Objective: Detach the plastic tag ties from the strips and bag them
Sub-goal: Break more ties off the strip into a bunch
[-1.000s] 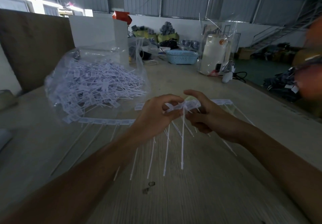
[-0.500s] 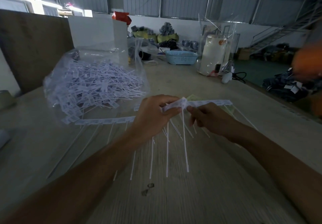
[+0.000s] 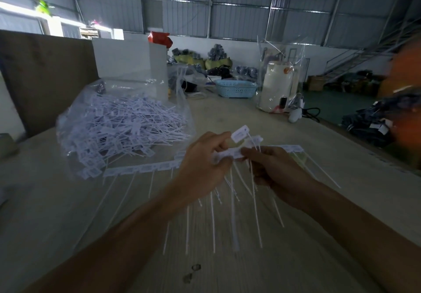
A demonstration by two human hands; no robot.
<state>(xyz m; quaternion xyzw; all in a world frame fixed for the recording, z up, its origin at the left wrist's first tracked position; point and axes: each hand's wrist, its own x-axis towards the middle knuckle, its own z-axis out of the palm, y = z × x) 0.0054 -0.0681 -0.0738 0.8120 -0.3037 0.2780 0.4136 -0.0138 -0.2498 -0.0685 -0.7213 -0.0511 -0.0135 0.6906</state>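
A white strip of plastic tag ties (image 3: 227, 154) is lifted over the wooden table (image 3: 296, 235), its thin tails hanging down. My left hand (image 3: 202, 169) grips the strip's left part, and one tag (image 3: 239, 133) sticks up above its fingers. My right hand (image 3: 273, 169) pinches the strip just to the right. More of the strip runs right (image 3: 289, 148). Another strip of tag ties (image 3: 141, 168) lies flat on the table to the left. A clear plastic bag (image 3: 123, 124) full of loose ties sits at the left.
At the far end stand a white box (image 3: 129, 62), a blue basket (image 3: 234, 87) and a white container in clear wrap (image 3: 278, 85). A brown board (image 3: 45, 74) leans at the left. The table's right edge drops to the floor. Someone in orange (image 3: 405, 101) is blurred at the right.
One tag now sticks up above my left fingers, bent away from the strip. My right hand has moved in closer to the left hand on the strip.
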